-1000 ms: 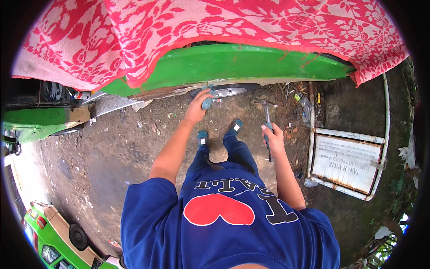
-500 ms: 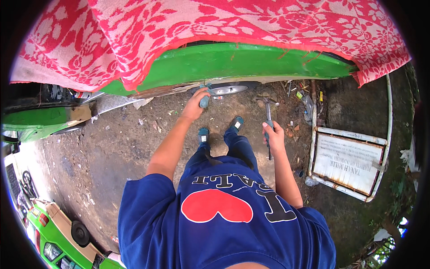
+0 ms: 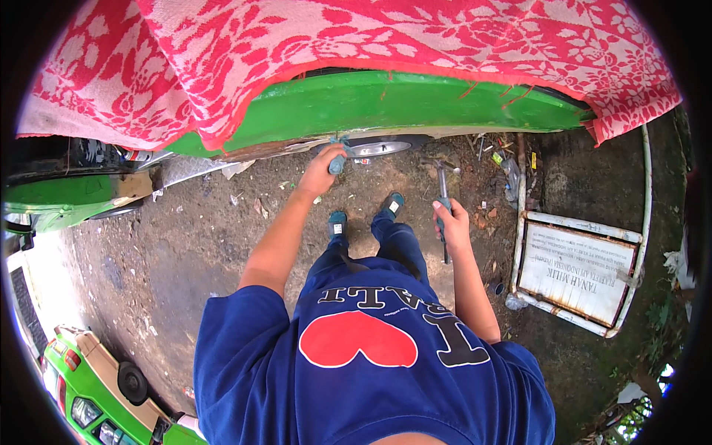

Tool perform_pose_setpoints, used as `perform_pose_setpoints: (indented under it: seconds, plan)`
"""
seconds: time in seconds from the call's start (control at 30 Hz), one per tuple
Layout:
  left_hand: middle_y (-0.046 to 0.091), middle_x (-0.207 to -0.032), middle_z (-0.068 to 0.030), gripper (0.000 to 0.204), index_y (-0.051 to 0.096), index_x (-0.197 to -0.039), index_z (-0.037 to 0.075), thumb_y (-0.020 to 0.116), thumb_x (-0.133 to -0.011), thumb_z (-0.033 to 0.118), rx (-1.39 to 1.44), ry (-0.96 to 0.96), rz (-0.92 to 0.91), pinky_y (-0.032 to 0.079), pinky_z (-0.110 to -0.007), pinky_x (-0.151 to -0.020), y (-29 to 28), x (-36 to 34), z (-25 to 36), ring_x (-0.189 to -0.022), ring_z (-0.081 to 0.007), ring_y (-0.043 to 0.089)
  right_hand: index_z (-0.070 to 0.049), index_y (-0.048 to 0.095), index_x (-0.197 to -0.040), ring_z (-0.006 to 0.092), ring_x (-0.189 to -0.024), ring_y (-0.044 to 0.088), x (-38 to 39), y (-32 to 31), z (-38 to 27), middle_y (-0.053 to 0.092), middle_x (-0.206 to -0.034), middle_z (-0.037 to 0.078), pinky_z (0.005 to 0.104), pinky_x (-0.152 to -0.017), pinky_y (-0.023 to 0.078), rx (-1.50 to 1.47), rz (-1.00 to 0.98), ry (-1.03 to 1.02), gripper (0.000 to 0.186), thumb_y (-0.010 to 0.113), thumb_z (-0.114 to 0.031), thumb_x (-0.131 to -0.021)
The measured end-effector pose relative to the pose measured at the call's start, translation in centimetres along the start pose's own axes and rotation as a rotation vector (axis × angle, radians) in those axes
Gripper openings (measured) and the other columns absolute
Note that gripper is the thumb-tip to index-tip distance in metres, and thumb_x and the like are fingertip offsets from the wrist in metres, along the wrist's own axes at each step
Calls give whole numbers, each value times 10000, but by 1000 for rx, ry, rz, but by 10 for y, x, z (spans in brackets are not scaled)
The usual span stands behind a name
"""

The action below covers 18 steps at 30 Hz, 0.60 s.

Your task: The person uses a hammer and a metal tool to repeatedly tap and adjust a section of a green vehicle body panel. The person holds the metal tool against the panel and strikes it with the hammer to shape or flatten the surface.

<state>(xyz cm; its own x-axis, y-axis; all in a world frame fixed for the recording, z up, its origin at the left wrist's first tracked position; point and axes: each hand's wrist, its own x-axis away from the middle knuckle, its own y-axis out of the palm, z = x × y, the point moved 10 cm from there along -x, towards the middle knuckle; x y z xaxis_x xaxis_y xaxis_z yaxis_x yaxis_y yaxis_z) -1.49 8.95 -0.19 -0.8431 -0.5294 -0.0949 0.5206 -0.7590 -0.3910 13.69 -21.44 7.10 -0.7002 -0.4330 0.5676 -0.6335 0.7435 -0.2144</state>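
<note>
A green vehicle panel (image 3: 400,104) spans the upper middle, its top covered by a red-and-white floral cloth (image 3: 445,33). My left hand (image 3: 320,169) grips a small teal object (image 3: 337,162), too small to identify, at the panel's rusty lower edge beside a wheel (image 3: 380,147). To the right, lower than the left, my right hand (image 3: 452,221) is closed round the handle of a hammer (image 3: 443,179), its metal head raised toward the panel but apart from it.
Littered concrete surrounds my feet (image 3: 378,215). A rusty white metal sign frame (image 3: 575,274) lies at the right beside small debris (image 3: 506,170). Another green vehicle part (image 3: 67,196) is at the left; a green-and-beige car (image 3: 111,393) stands at the lower left.
My left hand and the teal object have shifted slightly left and up in the picture. My right hand and hammer have barely moved. The surroundings shift slightly with the view.
</note>
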Motion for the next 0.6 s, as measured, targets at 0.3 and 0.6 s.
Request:
perform_pose_setpoints:
  seconds: [0.3,0.6]
  plan:
    - [566,-1354,-137,440,596,-1126,75,561,-749,-149,-21,-29,-20,434,-393,-1049,4,7,-5,-1267,-356,534,-93,599,-869,63,-492,483,-4,-4,2,563,-686,-23,230,-425,362,-25,2,-16,199,697,-259,-920]
    - [574,-1344,-128,438,595,-1125,79,549,-757,-153,-10,-67,-19,440,-400,-1040,4,6,-6,-1262,-356,537,-107,575,-864,69,-524,490,-1,-6,-1,570,-715,-19,235,-448,380,-8,-11,-21,202,680,-266,-932]
